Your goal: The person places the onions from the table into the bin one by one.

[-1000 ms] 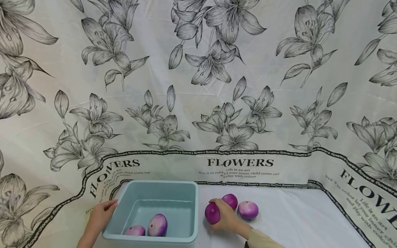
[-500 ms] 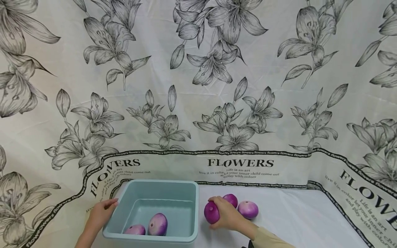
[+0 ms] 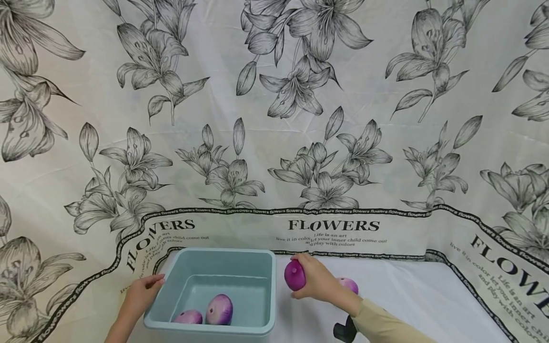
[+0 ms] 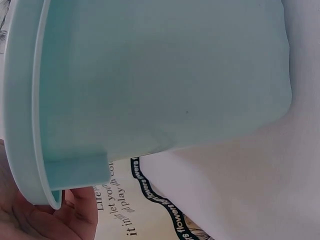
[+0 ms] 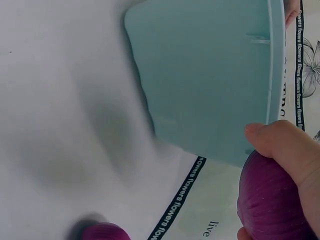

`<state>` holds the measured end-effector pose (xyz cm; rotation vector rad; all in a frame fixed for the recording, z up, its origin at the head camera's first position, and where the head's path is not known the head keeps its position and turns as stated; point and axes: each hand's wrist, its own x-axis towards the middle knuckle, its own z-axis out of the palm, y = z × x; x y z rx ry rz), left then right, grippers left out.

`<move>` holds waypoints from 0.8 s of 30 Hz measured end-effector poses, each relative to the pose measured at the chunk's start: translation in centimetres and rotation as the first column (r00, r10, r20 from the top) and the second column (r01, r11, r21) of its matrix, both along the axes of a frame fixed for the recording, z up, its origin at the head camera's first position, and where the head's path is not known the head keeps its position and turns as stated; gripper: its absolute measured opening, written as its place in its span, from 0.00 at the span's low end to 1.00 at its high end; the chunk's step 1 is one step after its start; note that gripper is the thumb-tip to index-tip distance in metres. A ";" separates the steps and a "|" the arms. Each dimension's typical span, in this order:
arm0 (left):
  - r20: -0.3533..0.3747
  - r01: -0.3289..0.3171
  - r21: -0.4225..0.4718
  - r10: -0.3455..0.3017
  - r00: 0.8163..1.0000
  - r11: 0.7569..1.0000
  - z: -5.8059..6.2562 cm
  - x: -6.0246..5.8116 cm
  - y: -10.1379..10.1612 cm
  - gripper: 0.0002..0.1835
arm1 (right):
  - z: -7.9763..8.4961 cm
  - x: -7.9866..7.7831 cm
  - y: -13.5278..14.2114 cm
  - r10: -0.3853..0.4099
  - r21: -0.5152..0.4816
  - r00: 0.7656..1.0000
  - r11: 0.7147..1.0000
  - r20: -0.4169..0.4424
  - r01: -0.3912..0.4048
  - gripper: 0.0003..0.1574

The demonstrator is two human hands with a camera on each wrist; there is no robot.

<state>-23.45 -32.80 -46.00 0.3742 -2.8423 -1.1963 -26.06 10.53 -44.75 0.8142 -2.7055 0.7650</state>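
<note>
Thumb and fingers of the right hand (image 3: 319, 283) curl round a deep-purple onion (image 3: 294, 275), which I see held above the white cloth (image 3: 411, 295), just right of the blue-green bin (image 3: 271, 290). Rounded and smooth, it looks almost magenta in my head view, a small paler nub facing near; my right-wrist view shows it darker, finely lined. The left hand (image 3: 139, 297) pinches the bin's left rim. Inside, at the near end, sit two whitish-violet onions (image 3: 219, 309); another paler onion (image 3: 349, 285) lies right, partly hidden beyond the right forearm.
</note>
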 end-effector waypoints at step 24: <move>-0.007 -0.010 0.022 0.010 1.000 1.000 -0.1 -0.1 0.1 0.18 | 5.4 -1.5 -7.0 0.173 0.069 0.982 0.983 -0.070 -0.168 0.52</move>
